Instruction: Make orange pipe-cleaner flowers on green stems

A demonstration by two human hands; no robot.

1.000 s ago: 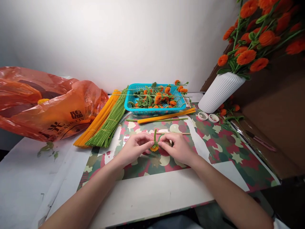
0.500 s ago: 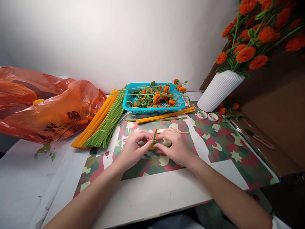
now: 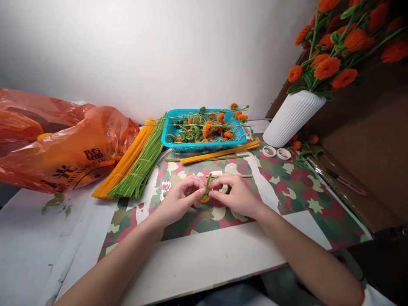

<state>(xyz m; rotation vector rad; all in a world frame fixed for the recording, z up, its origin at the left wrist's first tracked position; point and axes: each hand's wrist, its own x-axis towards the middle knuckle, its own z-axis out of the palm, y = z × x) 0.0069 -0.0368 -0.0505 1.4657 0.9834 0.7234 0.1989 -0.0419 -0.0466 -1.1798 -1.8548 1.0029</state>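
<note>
Over the patterned mat, a small pipe cleaner flower (image 3: 205, 199) hangs upside down, orange-yellow below with a green stem (image 3: 208, 182) pointing up. My left hand (image 3: 181, 195) pinches its green base between thumb and finger. From the other side, my right hand (image 3: 234, 195) has thumb and index finger closed at the same green part, though the exact contact is too small to see clearly. Behind my hands lies a thin brown stick (image 3: 244, 176), partly covered by my right hand. Beyond it rest loose orange-yellow pipe cleaners (image 3: 219, 152) and a green one (image 3: 172, 160).
A blue basket (image 3: 204, 147) with several small orange flowers stands at the back. Bundled orange-yellow (image 3: 126, 159) and green pipe cleaners (image 3: 140, 168) lie left, beside a red plastic bag (image 3: 95, 140). At right are a white vase (image 3: 293, 119), two tape rolls (image 3: 283, 154) and a pink cutter (image 3: 350, 185).
The right fingertips have shifted slightly away from the left ones, and more of the flower's orange-yellow part shows below. The whole view has moved slightly.
</note>
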